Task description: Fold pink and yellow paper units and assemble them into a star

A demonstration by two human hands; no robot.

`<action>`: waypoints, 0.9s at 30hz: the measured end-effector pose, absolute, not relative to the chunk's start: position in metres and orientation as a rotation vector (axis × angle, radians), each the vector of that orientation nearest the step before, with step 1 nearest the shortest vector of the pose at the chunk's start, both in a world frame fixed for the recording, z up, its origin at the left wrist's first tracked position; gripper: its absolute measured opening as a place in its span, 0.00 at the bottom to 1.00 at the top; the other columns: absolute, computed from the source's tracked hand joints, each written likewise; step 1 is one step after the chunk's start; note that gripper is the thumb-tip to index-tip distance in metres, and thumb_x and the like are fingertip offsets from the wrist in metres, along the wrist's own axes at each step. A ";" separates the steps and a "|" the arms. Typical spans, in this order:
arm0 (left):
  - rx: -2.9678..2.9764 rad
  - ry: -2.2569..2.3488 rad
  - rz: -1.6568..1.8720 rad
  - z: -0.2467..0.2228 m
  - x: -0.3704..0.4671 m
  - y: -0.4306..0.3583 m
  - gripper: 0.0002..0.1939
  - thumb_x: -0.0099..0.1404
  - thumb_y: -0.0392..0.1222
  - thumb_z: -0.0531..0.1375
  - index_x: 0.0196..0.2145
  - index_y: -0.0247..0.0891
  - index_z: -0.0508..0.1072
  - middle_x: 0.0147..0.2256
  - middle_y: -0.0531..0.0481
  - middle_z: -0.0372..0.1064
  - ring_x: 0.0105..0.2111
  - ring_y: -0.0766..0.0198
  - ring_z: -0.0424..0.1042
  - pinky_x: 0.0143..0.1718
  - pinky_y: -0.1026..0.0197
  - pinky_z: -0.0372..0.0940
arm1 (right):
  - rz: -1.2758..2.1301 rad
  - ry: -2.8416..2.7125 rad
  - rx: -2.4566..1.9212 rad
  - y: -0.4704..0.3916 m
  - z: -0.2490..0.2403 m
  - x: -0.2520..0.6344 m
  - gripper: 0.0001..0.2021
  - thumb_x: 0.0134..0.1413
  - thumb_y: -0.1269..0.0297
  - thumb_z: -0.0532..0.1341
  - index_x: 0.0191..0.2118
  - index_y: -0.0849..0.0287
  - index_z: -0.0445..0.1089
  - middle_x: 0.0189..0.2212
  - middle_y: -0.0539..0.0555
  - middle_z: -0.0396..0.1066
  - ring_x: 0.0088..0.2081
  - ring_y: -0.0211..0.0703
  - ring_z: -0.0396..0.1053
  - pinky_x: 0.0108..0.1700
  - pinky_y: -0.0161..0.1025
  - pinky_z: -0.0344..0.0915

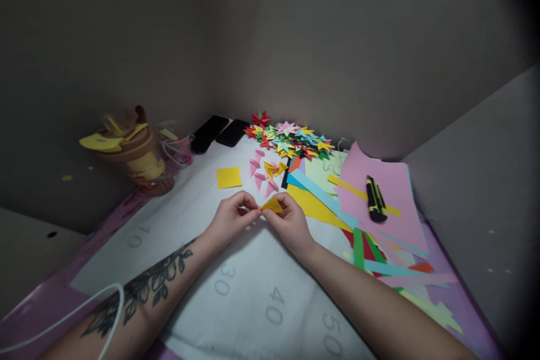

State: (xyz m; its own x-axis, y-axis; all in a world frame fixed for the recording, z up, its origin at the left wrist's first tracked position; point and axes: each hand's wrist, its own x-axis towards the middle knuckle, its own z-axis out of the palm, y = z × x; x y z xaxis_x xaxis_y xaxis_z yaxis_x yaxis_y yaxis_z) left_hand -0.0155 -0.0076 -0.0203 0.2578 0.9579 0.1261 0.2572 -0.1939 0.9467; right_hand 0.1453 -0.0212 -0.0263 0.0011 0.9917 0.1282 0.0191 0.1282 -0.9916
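"In the head view, where is the yellow paper piece (273,205)?"

"Between my hands, a little above the white sheet (192,287) as far as I can tell. Most of it shows on my right hand's (292,225) side; its narrow corner points at my left hand (237,210)."

"And what are your hands doing?"

"Both are gripping it. My left thumb and forefinger pinch that corner, and my right thumb lies over the near face, with fingers behind, though I can't make out exactly which ones press."

"How will it handle?"

"I'd expect almost no weight, fairly crisp along a fold, easy to crush or tear elsewhere. It shouldn't slip much. I'd hold it by the edges and corners, lightly, and keep my thumbs off the middle."

"Anything close by?"

"Just beyond my fingers lie some pink folded pieces (272,187), apart from my grip. A flat yellow square (229,177) rests beyond my left hand, touched by neither."
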 end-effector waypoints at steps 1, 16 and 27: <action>1.648 1.144 0.991 -0.020 -0.015 -0.008 0.05 0.56 0.38 0.61 0.28 0.36 0.68 0.28 0.54 0.68 0.27 0.70 0.67 0.28 0.68 0.62 | 1.077 -1.269 -1.142 -0.021 -0.026 0.146 0.08 0.43 0.67 0.63 0.30 0.57 0.63 0.25 0.45 0.63 0.27 0.36 0.62 0.30 0.33 0.60; 1.522 1.085 0.885 -0.017 -0.013 -0.006 0.09 0.55 0.40 0.60 0.34 0.35 0.68 0.29 0.51 0.69 0.27 0.68 0.68 0.28 0.66 0.62 | 1.101 -1.192 -1.143 -0.019 -0.028 0.148 0.09 0.43 0.66 0.63 0.31 0.57 0.61 0.25 0.45 0.63 0.26 0.36 0.62 0.30 0.33 0.59; 1.621 1.173 0.811 -0.016 -0.014 -0.007 0.07 0.58 0.41 0.56 0.28 0.35 0.70 0.23 0.54 0.65 0.23 0.70 0.62 0.25 0.68 0.57 | 1.092 -1.279 -1.154 -0.019 -0.033 0.144 0.11 0.42 0.68 0.62 0.34 0.56 0.61 0.26 0.45 0.60 0.28 0.36 0.60 0.29 0.32 0.58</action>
State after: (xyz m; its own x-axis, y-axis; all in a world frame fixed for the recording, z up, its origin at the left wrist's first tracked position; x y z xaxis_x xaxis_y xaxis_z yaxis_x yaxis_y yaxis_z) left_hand -0.0141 -0.0075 -0.0163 0.3213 0.9469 -0.0131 0.3220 -0.0962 0.9418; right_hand 0.1444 -0.0191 -0.0328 0.0124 0.9928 0.1195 0.0375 0.1190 -0.9922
